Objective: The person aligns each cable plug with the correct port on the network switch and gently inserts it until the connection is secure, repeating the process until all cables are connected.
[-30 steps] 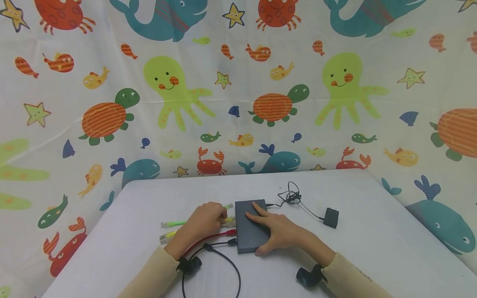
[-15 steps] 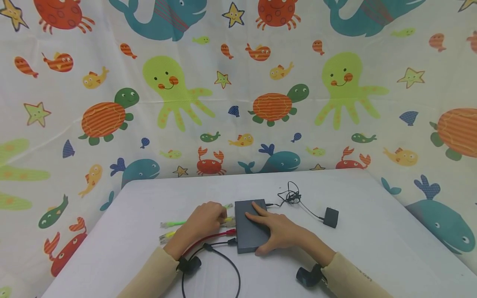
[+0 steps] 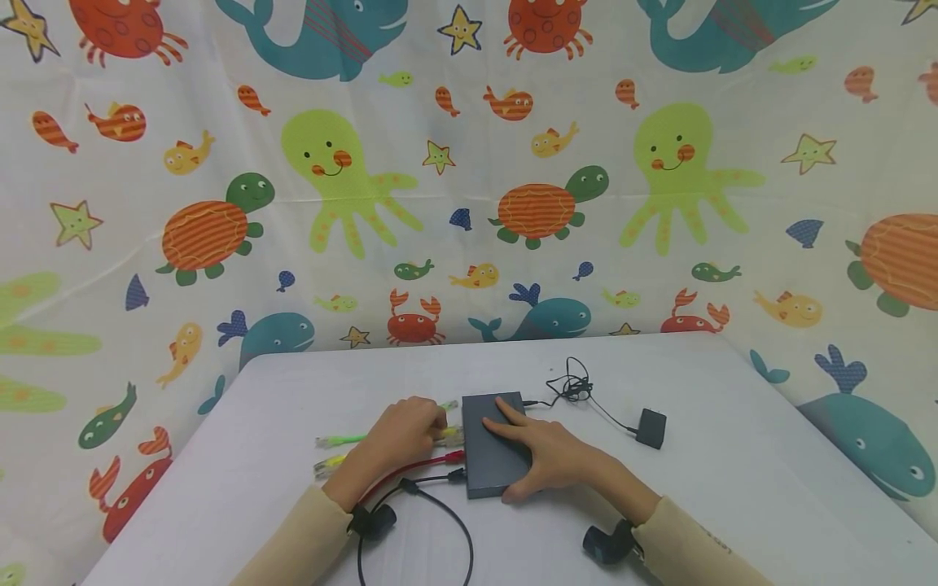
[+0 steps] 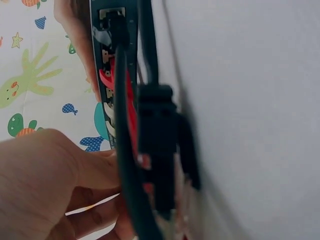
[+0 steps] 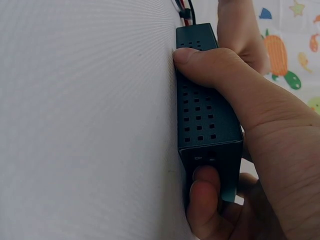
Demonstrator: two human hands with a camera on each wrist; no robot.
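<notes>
A dark grey network switch (image 3: 491, 464) lies flat on the table, its port side toward the left. My right hand (image 3: 553, 452) grips it, fingers spread over the top, thumb on the vented near side (image 5: 197, 117). At the ports, my left hand (image 3: 406, 431) has curled fingers and pinches a network cable, mostly hidden under the hand. A yellow cable's plug (image 3: 450, 438) and a green cable's end (image 3: 449, 405) show beside the fingertips. Red (image 3: 454, 457) and black (image 3: 457, 475) plugs sit in the switch's ports; the left wrist view shows the black plug (image 4: 117, 30) seated.
Loose ends of a green cable (image 3: 339, 441) and a yellow cable (image 3: 333, 464) lie left of the left forearm. A black cable (image 3: 465, 533) loops toward the front edge. Behind right, a coiled power lead (image 3: 576, 388) joins the switch to a black adapter (image 3: 650, 428).
</notes>
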